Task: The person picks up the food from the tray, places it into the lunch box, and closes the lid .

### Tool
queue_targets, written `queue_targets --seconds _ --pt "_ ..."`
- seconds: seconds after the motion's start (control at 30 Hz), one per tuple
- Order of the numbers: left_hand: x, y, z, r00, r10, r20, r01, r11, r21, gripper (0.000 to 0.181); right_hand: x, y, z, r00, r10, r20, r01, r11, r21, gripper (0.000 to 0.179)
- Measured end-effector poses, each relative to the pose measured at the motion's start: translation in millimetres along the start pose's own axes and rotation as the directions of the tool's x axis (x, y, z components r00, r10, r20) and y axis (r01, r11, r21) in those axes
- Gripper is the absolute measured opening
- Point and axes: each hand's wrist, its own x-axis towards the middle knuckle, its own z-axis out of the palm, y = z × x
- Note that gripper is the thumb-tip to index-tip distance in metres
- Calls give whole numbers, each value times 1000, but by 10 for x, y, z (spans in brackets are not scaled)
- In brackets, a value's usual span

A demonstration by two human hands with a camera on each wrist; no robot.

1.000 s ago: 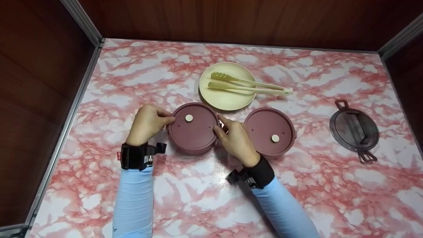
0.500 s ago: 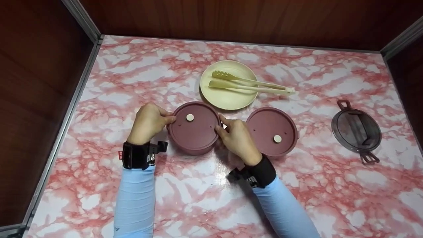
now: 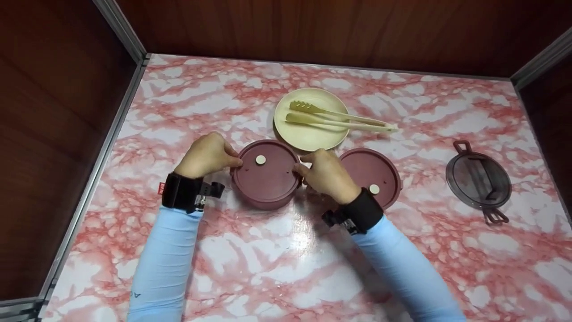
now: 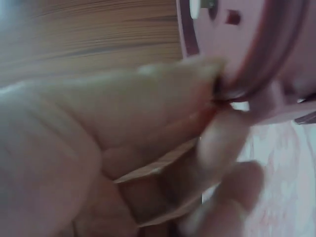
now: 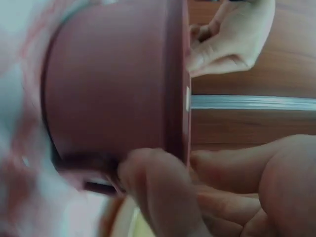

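Note:
A round maroon pot (image 5: 108, 79) with a flat maroon lid (image 3: 268, 185) stands on the table between my hands. The lid has a small white knob (image 3: 260, 159) off its centre. At its left edge my left hand (image 3: 206, 155) pinches the rim, thumb on top and a fingertip beneath, as the left wrist view shows. My right hand (image 3: 328, 174) pinches the right edge, thumb above and a bent finger against the side below the rim. In the right wrist view the lid sits level on the pot, and a side handle (image 5: 94, 185) shows low down.
Just right of my right hand lies a similar round maroon piece (image 3: 368, 167) with a white knob, partly covered by the hand. Behind the pot, a pale yellow plate (image 3: 308, 141) bears tongs (image 3: 353, 123). A dark see-through lidded dish with handles (image 3: 478, 179) is far right.
Both wrists have moved a little forward, the right one also slightly right, while the fingers stay at the lid's edges. The head view has shifted slightly; the pot stays in place.

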Motion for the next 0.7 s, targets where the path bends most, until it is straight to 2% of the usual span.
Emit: queue_targets --seconds 0.1,0.23,0.33,0.43,0.57,0.7 --pt "88 -2 -48 999 13 37 -13 1000 -2 22 140 -28 -91 998 41 49 -37 995 -89 21" --pt "296 -16 -69 994 67 85 -64 997 -34 22 377 -93 -154 984 104 144 -82 985 -154 23" --pt "433 -43 -51 984 93 149 -88 995 -44 20 539 -123 -133 972 110 209 -72 981 -181 26" --pt "516 -59 -30 976 86 202 -73 995 -73 20 651 -133 -89 964 92 251 -37 976 -216 32" --pt "557 -29 -10 970 89 228 -61 990 -127 17 707 -134 -50 968 59 244 6 966 -258 31" --pt "535 6 1 976 104 192 -86 991 -100 15 683 -146 -14 984 40 172 7 965 -261 22"
